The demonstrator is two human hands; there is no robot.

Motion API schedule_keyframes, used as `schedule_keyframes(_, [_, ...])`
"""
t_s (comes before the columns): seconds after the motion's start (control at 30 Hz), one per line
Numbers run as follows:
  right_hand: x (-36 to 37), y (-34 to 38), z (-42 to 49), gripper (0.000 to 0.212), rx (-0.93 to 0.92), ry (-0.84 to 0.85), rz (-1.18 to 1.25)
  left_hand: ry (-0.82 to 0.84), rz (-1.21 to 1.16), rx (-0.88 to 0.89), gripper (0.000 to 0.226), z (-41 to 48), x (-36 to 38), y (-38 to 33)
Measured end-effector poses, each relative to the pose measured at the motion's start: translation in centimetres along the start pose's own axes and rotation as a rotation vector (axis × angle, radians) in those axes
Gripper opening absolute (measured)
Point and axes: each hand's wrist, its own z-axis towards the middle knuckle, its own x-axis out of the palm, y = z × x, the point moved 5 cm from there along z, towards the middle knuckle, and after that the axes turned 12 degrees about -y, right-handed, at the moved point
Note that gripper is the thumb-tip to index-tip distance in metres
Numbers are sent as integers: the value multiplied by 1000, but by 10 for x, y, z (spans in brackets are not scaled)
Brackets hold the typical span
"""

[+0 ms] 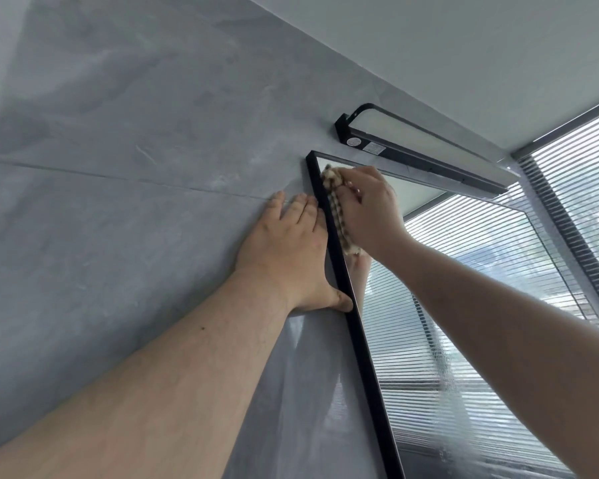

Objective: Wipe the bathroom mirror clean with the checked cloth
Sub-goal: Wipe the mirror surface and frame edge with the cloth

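Right hand has its fingers curled over the bunched checked cloth and presses it on the glass at the top-left corner of the mirror, tight against the black frame. The cloth runs in a strip down the left edge, under the palm. Left hand is flat on the grey tiled wall just beside that left edge, fingers straight and together, thumb tip touching the frame, holding nothing. It looks like a brace. A black vanity light sits above the top edge, and window blinds are off to the right. Progress: wiping is underway at the top corner. The glass up there reads clear, while a hazy streaked band shows lower down the mirror, so the middle and lower parts probably remain to do.
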Motion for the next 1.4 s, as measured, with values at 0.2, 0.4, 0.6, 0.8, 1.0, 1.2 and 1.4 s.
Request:
schedule_keyframes(0.2, [6,4,13,32,76,-5,-1,-12,3,0,137,0,1,0])
schedule_keyframes(0.4, [-24,-5,-47,26,63,17,18,16,-7,-12,138,0,2,0])
schedule_keyframes(0.6, [-40,-8,-73,25,-15,28,-8,40,-21,-30,138,-1,0,0])
schedule_keyframes(0.8, [-16,-8,-24,25,81,3,67,36,-6,-31,140,0,-1,-1])
schedule_keyframes(1.0, [7,-10,20,23,106,-68,104,7,16,-29,141,1,1,1])
schedule_keyframes(1.2, [2,-12,5,23,60,-56,89,15,38,-24,140,1,1,0])
schedule_keyframes(1.4, [-19,-12,-47,22,-7,-29,109,25,30,-32,138,0,-3,-1])
